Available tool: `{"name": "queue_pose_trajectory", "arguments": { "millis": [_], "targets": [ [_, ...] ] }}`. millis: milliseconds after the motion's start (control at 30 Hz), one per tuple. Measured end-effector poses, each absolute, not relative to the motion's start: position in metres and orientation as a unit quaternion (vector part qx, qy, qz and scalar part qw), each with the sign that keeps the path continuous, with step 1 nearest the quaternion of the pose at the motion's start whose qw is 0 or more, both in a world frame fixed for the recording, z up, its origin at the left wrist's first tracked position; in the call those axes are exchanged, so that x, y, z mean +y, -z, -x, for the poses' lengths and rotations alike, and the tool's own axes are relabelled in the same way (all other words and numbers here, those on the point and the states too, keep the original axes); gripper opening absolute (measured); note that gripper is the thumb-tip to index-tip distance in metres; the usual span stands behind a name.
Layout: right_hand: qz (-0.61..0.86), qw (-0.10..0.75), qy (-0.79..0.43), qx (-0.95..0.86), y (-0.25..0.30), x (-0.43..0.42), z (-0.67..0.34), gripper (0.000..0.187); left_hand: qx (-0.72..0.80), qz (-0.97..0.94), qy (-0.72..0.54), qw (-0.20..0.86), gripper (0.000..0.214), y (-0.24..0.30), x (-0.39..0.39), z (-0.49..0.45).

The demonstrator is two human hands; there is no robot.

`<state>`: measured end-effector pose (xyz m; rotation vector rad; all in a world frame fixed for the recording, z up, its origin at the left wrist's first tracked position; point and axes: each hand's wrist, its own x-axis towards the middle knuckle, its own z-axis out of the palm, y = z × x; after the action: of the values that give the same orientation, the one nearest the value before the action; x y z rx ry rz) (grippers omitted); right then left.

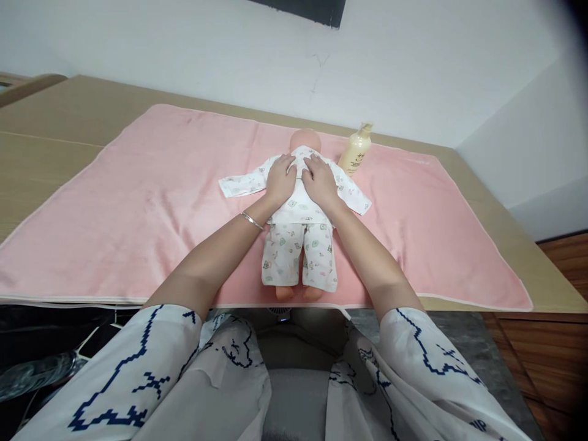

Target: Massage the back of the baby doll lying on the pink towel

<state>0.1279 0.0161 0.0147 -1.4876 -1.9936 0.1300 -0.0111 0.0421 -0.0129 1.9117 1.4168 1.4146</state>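
I see through one camera worn on my head, facing forward and steeply down across the tabletop (50, 122). My sleeves (128, 373) are nearest, large at the lower left and lower right; the doll (298, 211) sits farther off near mid-frame, and the wall (160, 49) spans the top.

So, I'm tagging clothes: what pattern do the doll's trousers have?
The trousers are white with small scattered prints; head view.

The clothes (298, 211) look matt cloth, the blanket (114, 202) softly glossy cloth, the bracelet (252, 220) shiny metal.
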Motion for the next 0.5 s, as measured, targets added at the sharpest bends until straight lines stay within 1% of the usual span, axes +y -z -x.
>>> {"name": "queue_pose_trajectory", "arguments": {
  "millis": [500],
  "targets": [
    [0.570,0.318,-0.062,-0.755,-0.0161,0.0156,-0.1275,0.049,0.499,-0.671,-0.507,0.211,0.037,0.0101,0.0391,0.0111]
  ]
}}
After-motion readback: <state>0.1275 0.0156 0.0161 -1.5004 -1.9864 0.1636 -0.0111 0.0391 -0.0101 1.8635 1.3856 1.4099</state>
